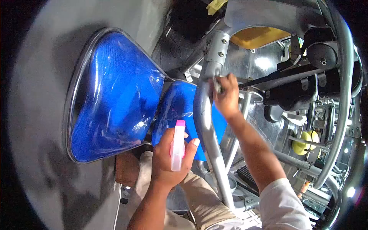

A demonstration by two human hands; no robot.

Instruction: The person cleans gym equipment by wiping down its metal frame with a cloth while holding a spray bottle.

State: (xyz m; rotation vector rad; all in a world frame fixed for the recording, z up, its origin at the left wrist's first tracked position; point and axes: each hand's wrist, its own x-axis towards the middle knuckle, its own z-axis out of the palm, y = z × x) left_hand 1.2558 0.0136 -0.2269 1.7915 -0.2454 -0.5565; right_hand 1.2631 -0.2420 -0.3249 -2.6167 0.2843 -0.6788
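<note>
Left hand: the left hand (168,157) is closed around a small spray bottle (178,147), the fingers wrapped on its body and the thumb lying along the right side. It holds the bottle upright, low in the middle of the view, just in front of the blue seat parts.
Spray bottle: pale and see-through, with a pink cap (179,123) on top. Its lower end is hidden inside the palm.
Right hand: the right hand (225,94) is closed on a small grey cloth or pad (217,85) and presses it against the silver frame tube (205,115). Most of the pad is covered by the fingers, so I cannot tell what exactly it is.
Frame tube: thick, curved metal, running from a bolted bracket (217,48) at the top down to the person's lap. It crosses in front of the smaller blue piece and hides a part of it.
Blue seat: a large blue pad (111,96) with a chrome rim, covered by shiny plastic film, on the left. A smaller blue pad (176,105) is just beside it, partly behind the left hand and the tube.
Around: to the right, black machine parts (303,88), thin rods and two yellow-green balls (306,140), crowded and hard to make out.
Cut off: the edges of the view are dark and curved; both forearms leave the view at the bottom.
</note>
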